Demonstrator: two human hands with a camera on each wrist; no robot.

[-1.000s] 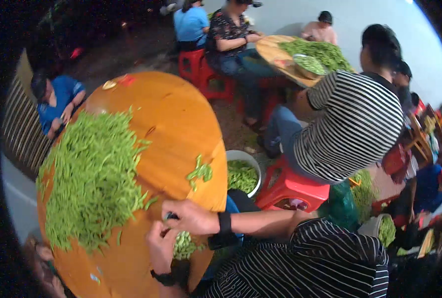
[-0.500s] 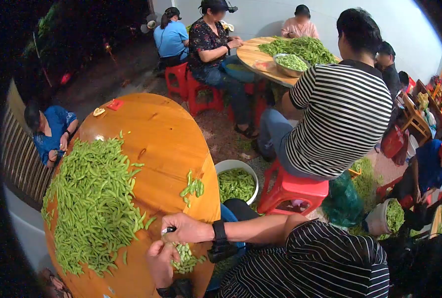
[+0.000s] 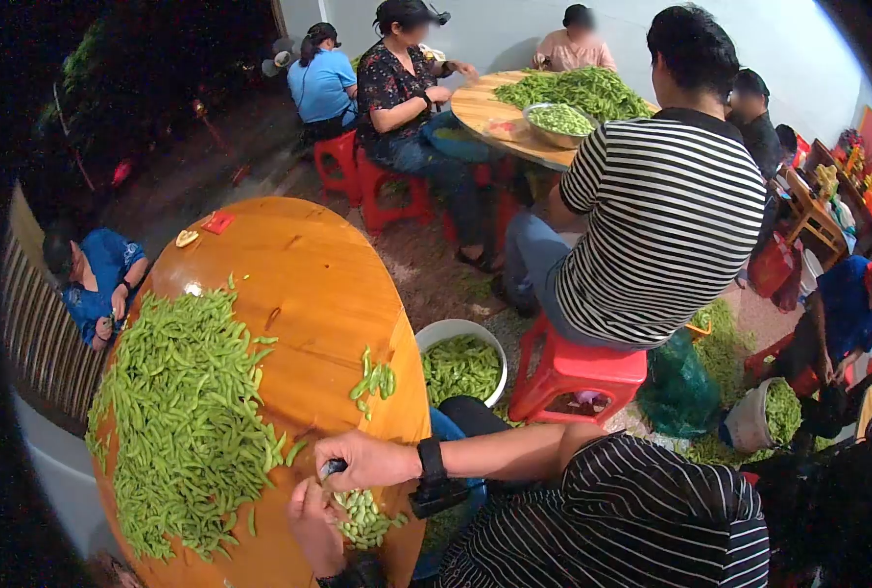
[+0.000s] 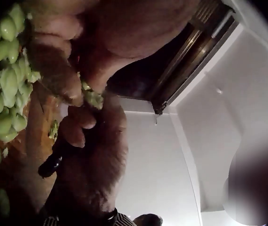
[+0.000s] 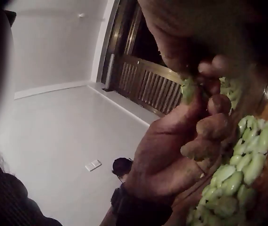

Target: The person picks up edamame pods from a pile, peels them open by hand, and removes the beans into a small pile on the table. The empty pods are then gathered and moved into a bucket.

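Note:
In the head view my right hand (image 3: 367,461) has its fingers curled round a small dark object (image 3: 334,467); its black end (image 4: 50,167) sticks out in the left wrist view. Close below it, my left hand (image 3: 314,524) pinches a green bean pod (image 5: 188,90), seen in the right wrist view between the fingertips of both hands. Beside the hands lies a small heap of shelled pale green beans (image 3: 365,519) on the round wooden table (image 3: 328,284). A large pile of green pods (image 3: 186,421) covers the table's left part.
A few loose pods (image 3: 372,380) lie near the table's right edge, above my hands. On the floor beside it stands a white bucket of pods (image 3: 460,365). A person in stripes (image 3: 671,225) sits on a red stool (image 3: 578,382). Another table (image 3: 475,103) holds more pods.
The head view has tilted, so the table sits lower and farther left in it. My hands stay close together over the beans, with small finger movements.

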